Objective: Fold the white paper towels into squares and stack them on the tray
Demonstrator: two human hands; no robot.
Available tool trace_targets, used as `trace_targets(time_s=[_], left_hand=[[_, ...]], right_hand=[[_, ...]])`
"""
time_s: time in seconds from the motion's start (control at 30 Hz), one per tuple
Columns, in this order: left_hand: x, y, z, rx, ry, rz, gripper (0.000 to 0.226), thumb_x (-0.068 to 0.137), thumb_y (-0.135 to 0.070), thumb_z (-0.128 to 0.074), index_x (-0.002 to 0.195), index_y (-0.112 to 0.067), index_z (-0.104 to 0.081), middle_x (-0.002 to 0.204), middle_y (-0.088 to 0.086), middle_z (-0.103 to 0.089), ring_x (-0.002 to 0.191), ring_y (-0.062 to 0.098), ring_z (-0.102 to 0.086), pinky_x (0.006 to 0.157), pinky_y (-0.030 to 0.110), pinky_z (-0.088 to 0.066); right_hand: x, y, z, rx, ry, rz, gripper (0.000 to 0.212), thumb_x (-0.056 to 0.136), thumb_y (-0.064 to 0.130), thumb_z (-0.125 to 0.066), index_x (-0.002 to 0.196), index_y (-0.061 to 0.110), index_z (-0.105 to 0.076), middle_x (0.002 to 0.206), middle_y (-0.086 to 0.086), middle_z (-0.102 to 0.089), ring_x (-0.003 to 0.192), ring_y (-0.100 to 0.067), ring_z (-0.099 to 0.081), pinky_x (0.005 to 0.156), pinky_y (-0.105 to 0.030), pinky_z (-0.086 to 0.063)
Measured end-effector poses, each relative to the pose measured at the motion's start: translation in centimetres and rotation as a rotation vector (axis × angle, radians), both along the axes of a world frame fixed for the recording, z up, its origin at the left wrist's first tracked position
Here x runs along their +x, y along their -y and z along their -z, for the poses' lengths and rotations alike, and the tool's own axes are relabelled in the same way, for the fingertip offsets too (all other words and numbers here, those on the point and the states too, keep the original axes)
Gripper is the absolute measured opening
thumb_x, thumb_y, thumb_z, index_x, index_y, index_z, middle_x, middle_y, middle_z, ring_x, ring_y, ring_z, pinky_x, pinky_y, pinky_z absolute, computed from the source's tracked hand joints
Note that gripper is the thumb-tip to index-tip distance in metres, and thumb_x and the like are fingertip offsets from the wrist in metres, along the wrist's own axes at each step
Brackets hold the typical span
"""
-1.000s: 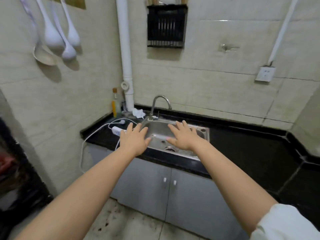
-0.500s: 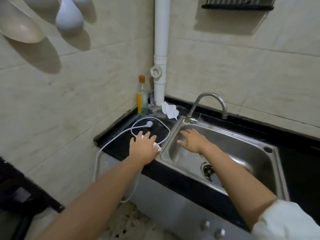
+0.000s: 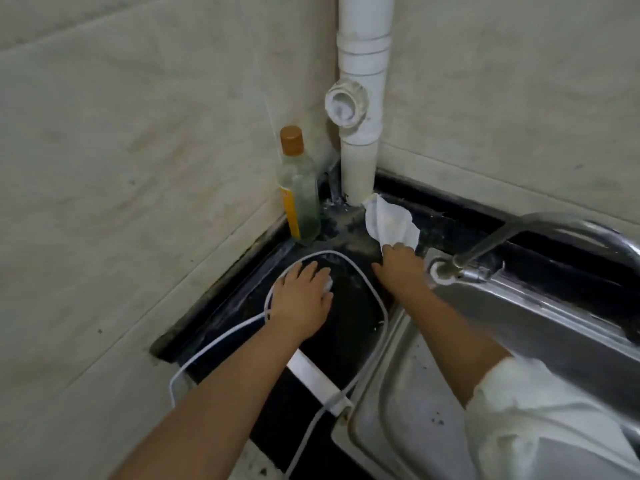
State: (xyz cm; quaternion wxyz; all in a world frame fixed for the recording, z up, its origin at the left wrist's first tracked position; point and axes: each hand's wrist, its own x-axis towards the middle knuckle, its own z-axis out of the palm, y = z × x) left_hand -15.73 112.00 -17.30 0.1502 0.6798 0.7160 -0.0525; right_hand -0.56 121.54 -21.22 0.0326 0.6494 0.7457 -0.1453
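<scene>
Pick-up step: right hand (image 3: 398,268) grasps crumpled paper towel (image 3: 389,223) at desk's back corner; left hand (image 3: 301,299) flat, fingers spread. Next: lift, flatten.

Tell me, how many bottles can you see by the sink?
1. The bottle with the brown cap stands in the corner of the black counter, against the wall and left of the white pipe. None other shows.

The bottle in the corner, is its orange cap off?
No, the bottle stands upright against the wall with its orange cap on top.
</scene>
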Motion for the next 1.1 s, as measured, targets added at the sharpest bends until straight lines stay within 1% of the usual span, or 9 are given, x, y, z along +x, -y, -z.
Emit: trace_targets(time_s=[0.23, 0.43, 0.53, 0.57, 0.63, 0.73, 0.87, 0.97, 1.1], left_hand=[[1.4, -4.8, 3.2, -0.070, 0.074, -0.038, 0.053, 0.099, -0.033, -0.036, 0.147, -0.019, -0.021, 0.157, 0.002, -0.018, 0.145, 0.022, -0.013, 0.118, 0.042, -0.021], [3.6, -6.0, 2.9, 0.094, 0.252, -0.061, 0.055, 0.097, -0.026, -0.044, 0.147, -0.025, -0.022, 0.155, 0.005, -0.021, 0.143, 0.022, -0.021, 0.116, 0.038, -0.027], [4.9, -5.3, 1.6, 0.198, 0.318, 0.006, 0.053, 0.095, -0.019, -0.049, 0.145, -0.022, -0.031, 0.153, 0.014, -0.023, 0.141, 0.028, -0.024, 0.113, 0.037, -0.027], [5.4, -4.9, 1.3, 0.275, 0.353, 0.062, 0.045, 0.092, -0.016, -0.051, 0.137, -0.014, -0.046, 0.145, 0.020, -0.037, 0.134, 0.033, -0.037, 0.108, 0.037, -0.034], [6.3, -3.5, 0.6, 0.363, 0.392, 0.172, 0.031, 0.080, -0.017, -0.050, 0.096, -0.004, -0.074, 0.101, 0.020, -0.070, 0.091, 0.033, -0.069, 0.078, 0.030, -0.051], [8.2, 0.0, -0.6, 0.384, 0.434, 0.326, 0.036, 0.078, -0.021, -0.041, 0.072, -0.005, -0.072, 0.065, 0.012, -0.070, 0.056, 0.026, -0.067, 0.055, 0.027, -0.050], [14.2, 5.8, -4.2, 0.388, 0.486, 0.452, 0.033, 0.092, -0.015, -0.036, 0.096, 0.000, -0.064, 0.091, 0.023, -0.068, 0.086, 0.036, -0.064, 0.076, 0.040, -0.049], [20.4, 9.9, -6.5, 0.361, 0.548, 0.643, 0.040, 0.095, -0.021, -0.034, 0.123, -0.002, -0.055, 0.121, 0.019, -0.060, 0.114, 0.033, -0.054, 0.095, 0.035, -0.038], [29.4, 15.4, -8.3, 0.303, 0.498, 1.024, 0.033, 0.098, -0.018, -0.037, 0.123, -0.007, -0.056, 0.119, 0.015, -0.057, 0.115, 0.031, -0.051, 0.091, 0.036, -0.038]], right_hand=[[0.5, -3.9, 3.6, 0.025, -0.005, 0.038, 0.023, 0.092, 0.008, -0.042, 0.107, 0.002, -0.059, 0.118, -0.015, -0.057, 0.109, -0.032, -0.055, 0.091, -0.037, -0.044], [2.3, -1.1, -1.0, 0.029, -0.363, -0.062, 0.020, 0.088, 0.008, -0.049, 0.094, -0.006, -0.062, 0.101, -0.023, -0.062, 0.095, -0.032, -0.059, 0.077, -0.034, -0.044], [4.8, 3.4, -4.7, -0.035, -0.460, -0.155, 0.019, 0.089, 0.007, -0.049, 0.099, -0.002, -0.064, 0.091, -0.014, -0.064, 0.077, -0.019, -0.056, 0.068, -0.023, -0.040], [5.9, 5.2, -5.8, -0.049, -0.468, -0.189, 0.019, 0.089, 0.006, -0.050, 0.099, -0.001, -0.064, 0.084, -0.007, -0.060, 0.067, -0.010, -0.051, 0.060, -0.014, -0.037], [8.2, 8.6, -8.2, -0.007, -0.466, -0.203, 0.017, 0.088, 0.004, -0.051, 0.096, -0.002, -0.065, 0.073, 0.003, -0.053, 0.056, 0.003, -0.041, 0.059, -0.007, -0.037], [11.9, 14.3, -11.2, 0.100, -0.456, -0.099, 0.015, 0.088, 0.000, -0.051, 0.091, -0.006, -0.064, 0.073, 0.001, -0.051, 0.057, 0.004, -0.039, 0.061, -0.003, -0.037], [17.5, 22.9, -14.5, 0.253, -0.419, 0.093, 0.014, 0.090, 0.001, -0.048, 0.088, -0.004, -0.061, 0.071, -0.001, -0.050, 0.057, 0.003, -0.039, 0.061, -0.004, -0.037], [22.8, 29.5, -16.7, 0.388, -0.389, 0.318, 0.012, 0.090, 0.001, -0.047, 0.090, -0.001, -0.059, 0.065, 0.009, -0.046, 0.057, 0.000, -0.040, 0.056, -0.007, -0.035], [30.9, 40.0, -18.9, 0.546, -0.353, 0.679, 0.013, 0.091, 0.000, -0.044, 0.088, 0.007, -0.055, 0.064, 0.009, -0.044, 0.058, -0.006, -0.041, 0.052, -0.005, -0.034]])
